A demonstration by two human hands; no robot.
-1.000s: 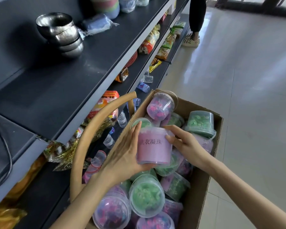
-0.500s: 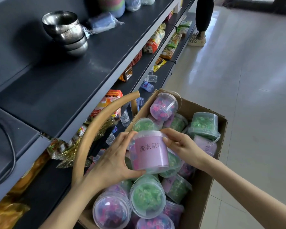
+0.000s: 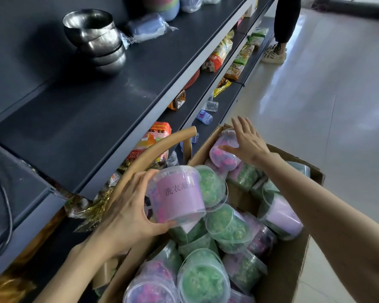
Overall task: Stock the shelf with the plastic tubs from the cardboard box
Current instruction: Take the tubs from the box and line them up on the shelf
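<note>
We are holding one pink-labelled tub (image 3: 179, 193) in the left hand (image 3: 127, 215), whose thumb and fingers are curling round the tub's side and base. The tub is hanging roughly upright above the near half of the cardboard box (image 3: 293, 270), beside the shelf (image 3: 85, 110) but not on it. The right hand (image 3: 247, 143) is reaching to the far end of the box with its fingers straight and spread. It is lying over the far tub (image 3: 222, 156), a clear tub of pink and purple contents tipped on its side, and it is gripping nothing.

Progress: we are judging the task to be at an early stage. No tub is standing on any part of the shelf that is showing. The box is holding many plastic tubs (image 3: 206, 278), green and pink, piled in disorder, several on their sides. Nearly the whole load is therefore waiting to be moved.

Surface: the top board of the shelf is dark and flat, with a pale front edge. A stack of steel bowls (image 3: 96, 40) is standing toward the back, with a wrapped blue bundle (image 3: 149, 27) just beside it. The lower boards are carrying snack packets (image 3: 219, 55) and small water bottles (image 3: 210, 106). A tan curved handle (image 3: 149, 154) is arching between shelf and box, just beside the left hand.

Room: the floor (image 3: 315, 95) is pale, glossy tile, reflecting daylight. Another person's leg and shoe (image 3: 274, 54) are showing at the far end of the shelving.
</note>
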